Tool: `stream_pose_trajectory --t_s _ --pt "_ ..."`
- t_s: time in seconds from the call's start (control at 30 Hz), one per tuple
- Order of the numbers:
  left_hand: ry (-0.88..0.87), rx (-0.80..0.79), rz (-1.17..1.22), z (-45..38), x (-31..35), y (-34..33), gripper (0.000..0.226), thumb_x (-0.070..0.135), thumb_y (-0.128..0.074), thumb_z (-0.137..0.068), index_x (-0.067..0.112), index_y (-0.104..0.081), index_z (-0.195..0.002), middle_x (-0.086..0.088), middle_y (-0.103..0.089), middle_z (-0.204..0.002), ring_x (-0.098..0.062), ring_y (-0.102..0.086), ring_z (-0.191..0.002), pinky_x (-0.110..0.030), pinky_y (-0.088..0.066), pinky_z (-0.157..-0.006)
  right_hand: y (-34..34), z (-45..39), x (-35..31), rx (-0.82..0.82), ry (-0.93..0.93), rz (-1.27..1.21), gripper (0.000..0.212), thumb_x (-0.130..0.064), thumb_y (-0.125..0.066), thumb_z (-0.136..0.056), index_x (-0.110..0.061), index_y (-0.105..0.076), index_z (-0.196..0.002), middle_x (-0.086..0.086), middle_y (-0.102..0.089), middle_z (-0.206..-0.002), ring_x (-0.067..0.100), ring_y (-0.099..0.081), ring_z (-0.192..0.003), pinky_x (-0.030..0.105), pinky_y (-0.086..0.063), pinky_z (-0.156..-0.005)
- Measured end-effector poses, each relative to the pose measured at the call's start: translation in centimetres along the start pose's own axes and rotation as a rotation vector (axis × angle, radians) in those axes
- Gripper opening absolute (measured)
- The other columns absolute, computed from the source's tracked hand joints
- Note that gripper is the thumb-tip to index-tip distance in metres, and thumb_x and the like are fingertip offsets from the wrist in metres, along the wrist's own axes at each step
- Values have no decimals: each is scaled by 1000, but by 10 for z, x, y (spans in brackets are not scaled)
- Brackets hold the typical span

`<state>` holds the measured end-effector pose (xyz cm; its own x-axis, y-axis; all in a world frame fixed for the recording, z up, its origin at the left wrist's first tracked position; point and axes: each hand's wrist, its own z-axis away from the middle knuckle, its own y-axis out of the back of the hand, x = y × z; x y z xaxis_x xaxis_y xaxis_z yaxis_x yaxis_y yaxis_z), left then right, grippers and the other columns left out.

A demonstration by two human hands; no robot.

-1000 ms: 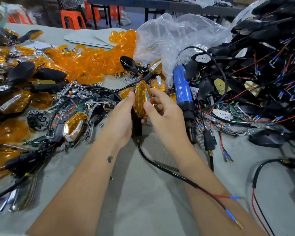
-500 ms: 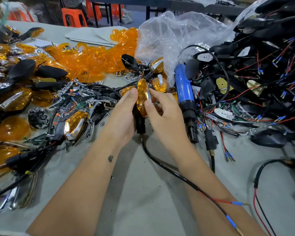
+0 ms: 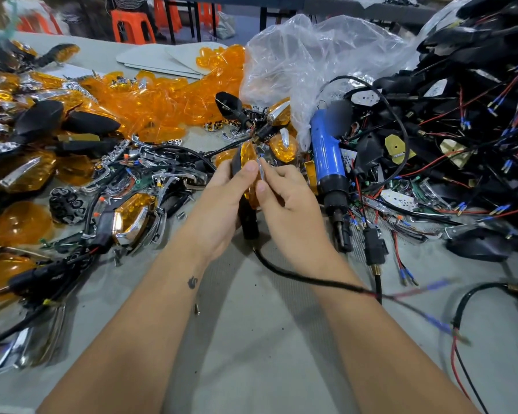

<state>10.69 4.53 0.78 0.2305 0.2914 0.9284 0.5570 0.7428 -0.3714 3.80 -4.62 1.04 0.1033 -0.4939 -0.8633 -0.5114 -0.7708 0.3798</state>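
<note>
Both hands hold one turn-signal lamp (image 3: 247,156) upright over the table's middle: an amber lens in a black housing on a black stem. My left hand (image 3: 222,201) grips the housing and stem, thumb pressed on the lens. My right hand (image 3: 284,198) pinches a small chrome trim piece (image 3: 262,171) against the lens edge. The lamp's black cable (image 3: 296,276) trails toward me, passes over my right forearm and ends in red wires with blue sleeves.
A blue electric screwdriver (image 3: 326,156) lies just right of my hands. Black housings and wiring (image 3: 461,121) pile up at the right, amber lenses (image 3: 168,97) and chrome parts (image 3: 138,180) at the left. A clear plastic bag (image 3: 311,61) sits behind. A loose screw (image 3: 196,308) lies near my left forearm.
My left thumb has slid up over the amber lens, and my right fingers have closed in on the chrome trim. The lamp stays in about the same place.
</note>
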Motion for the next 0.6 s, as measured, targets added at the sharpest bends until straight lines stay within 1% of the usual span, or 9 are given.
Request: stream_pose_trajectory --t_s 0.07,0.13,0.2,0.27,0.33,0.4,0.47,0.53,0.6 --pt "-6 26 -38 0 0 1 23 26 -50 -103 15 -58 -122 -1 -74 -104 -15 -70 -103 -30 -57 -85 -1 3 -2 -40 -8 -74 30 -10 -59 -96 -19 -62 -125 3 -50 -102 2 -51 -91 4 -37 -79" --pt "13 47 -41 1 1 0 22 26 -50 -103 17 -59 -121 0 -74 -98 -13 -72 -94 -26 -57 -76 -5 6 -1 -82 -9 -59 40 -10 -67 -85 -28 -56 -119 -4 -46 -101 -4 -50 -88 8 -40 -76" --pt "38 47 -53 1 2 -1 20 24 -48 -104 19 -59 -121 -2 -72 -98 -14 -71 -92 -27 -56 -76 -8 6 2 -94 -21 17 48 -17 -71 -83 -25 -53 -127 -6 -45 -106 -4 -51 -94 9 -41 -79" --pt "46 27 -22 2 4 -5 22 17 -43 -104 19 -59 -119 -4 -70 -99 -16 -69 -92 -31 -54 -82 -8 5 4 -77 -46 -11 48 -23 -70 -87 -25 -53 -131 -3 -49 -111 -5 -50 -98 9 -40 -82" --pt "55 12 83 2 6 -8 28 14 -35 -104 18 -59 -119 -5 -68 -99 -17 -66 -92 -30 -54 -83 -7 4 5 -70 -74 -86 38 -24 -69 -90 -23 -55 -125 -1 -53 -112 -2 -52 -101 13 -42 -83" --pt "85 -17 165 2 9 -10 39 21 -27 -106 11 -57 -129 -9 -68 -107 -20 -64 -101 -31 -52 -91 -5 4 6 -74 -105 -122 32 -26 -69 -91 -22 -55 -119 0 -56 -112 3 -54 -101 17 -45 -83" --pt "97 -51 177 2 9 -9 45 26 -23 -107 10 -55 -134 -9 -67 -118 -20 -63 -112 -31 -51 -98 -5 5 6 -79 -142 -142 28 -26 -69 -91 -23 -53 -114 0 -61 -108 2 -57 -95 12 -44 -76" --pt "81 -57 164 2 7 -10 41 27 -26 -108 13 -59 -127 -4 -71 -112 -14 -67 -106 -26 -55 -91 -5 4 6 -71 -155 -158 26 -25 -68 -92 -23 -52 -113 0 -64 -107 0 -57 -91 9 -43 -71" --pt "53 -28 136 0 5 -9 32 23 -33 -107 12 -60 -120 -3 -71 -101 -13 -68 -94 -26 -55 -86 -5 4 5 -72 -155 -196 26 -24 -66 -94 -22 -53 -116 -2 -65 -108 1 -59 -94 11 -46 -76"
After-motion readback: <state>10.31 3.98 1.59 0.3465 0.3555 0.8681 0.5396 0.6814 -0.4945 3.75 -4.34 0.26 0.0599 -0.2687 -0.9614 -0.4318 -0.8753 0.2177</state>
